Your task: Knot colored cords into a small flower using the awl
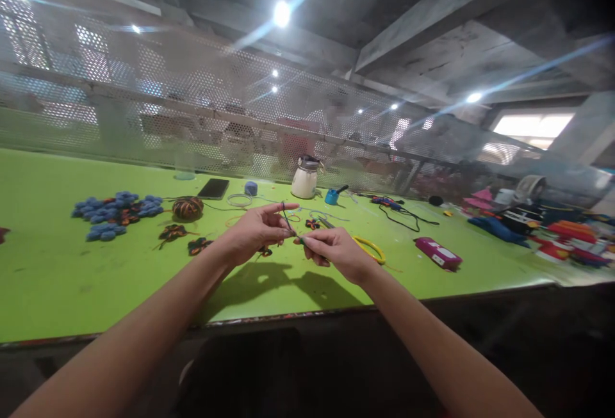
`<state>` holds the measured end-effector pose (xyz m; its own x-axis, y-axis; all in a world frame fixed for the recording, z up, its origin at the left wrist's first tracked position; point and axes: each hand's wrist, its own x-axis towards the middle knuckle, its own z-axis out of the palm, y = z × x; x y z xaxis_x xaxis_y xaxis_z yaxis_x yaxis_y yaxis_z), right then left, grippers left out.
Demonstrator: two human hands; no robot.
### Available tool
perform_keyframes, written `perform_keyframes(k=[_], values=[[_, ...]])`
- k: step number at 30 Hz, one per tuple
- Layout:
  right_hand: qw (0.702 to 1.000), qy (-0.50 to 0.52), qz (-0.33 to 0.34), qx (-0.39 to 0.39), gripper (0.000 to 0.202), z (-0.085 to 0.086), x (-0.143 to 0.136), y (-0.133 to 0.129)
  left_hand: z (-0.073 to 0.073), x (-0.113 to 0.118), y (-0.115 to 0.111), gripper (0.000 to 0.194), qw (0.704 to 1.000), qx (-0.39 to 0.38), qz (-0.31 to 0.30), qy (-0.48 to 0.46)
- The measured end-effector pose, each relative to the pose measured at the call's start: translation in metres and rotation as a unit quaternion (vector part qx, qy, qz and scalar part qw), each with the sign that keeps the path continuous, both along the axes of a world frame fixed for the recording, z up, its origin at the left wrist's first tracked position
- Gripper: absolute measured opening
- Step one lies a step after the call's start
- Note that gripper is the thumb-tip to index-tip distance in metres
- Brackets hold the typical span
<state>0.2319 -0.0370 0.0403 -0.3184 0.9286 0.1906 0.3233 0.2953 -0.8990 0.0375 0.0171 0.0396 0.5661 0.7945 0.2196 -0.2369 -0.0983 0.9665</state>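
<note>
My left hand (257, 233) is raised above the table edge, with a strand of dark yarn (285, 216) running over its stretched index finger. Its thumb and another finger pinch the yarn lower down. Close against it, my right hand (339, 250) is closed in a pinch on a slim crochet hook (325, 221), whose grey end sticks up behind the fingers. A small dark green bit of yarn work (300, 240) shows between the fingertips of both hands. The hook's tip is hidden there.
Blue crocheted flowers (106, 212), a brown-orange yarn ball (187, 207) and dark flowers (173, 232) lie left on the green table (158, 296). Behind are a phone (213, 188) and white jug (305, 178). Rightward lie a yellow ring (371, 249), maroon pouch (438, 254) and colourful crocheted pieces (567, 242).
</note>
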Motion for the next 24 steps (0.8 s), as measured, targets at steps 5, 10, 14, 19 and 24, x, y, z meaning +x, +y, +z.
perform_keyframes(k=[5, 10, 14, 19, 24], values=[[0.997, -0.036, -0.041, 0.047, 0.032, -0.001, -0.005, -0.002, 0.001, 0.0, 0.0, 0.073, 1.0, 0.001, 0.001, -0.002], [0.994, -0.035, -0.099, 0.034, 0.021, -0.003, -0.011, 0.002, -0.003, 0.003, 0.004, 0.076, 0.998, 0.042, 0.024, 0.043], [0.984, 0.082, -0.145, -0.068, 0.017, -0.012, -0.028, 0.008, -0.011, 0.01, 0.01, 0.074, 0.98, 0.12, 0.122, 0.101], [0.914, 0.347, -0.143, -0.156, 0.018, -0.03, -0.062, 0.014, -0.015, 0.015, 0.011, 0.063, 0.956, 0.144, 0.237, 0.099], [0.906, 0.391, -0.14, -0.08, 0.024, -0.036, -0.074, 0.009, -0.009, 0.007, 0.009, 0.069, 0.989, -0.024, 0.142, -0.024]])
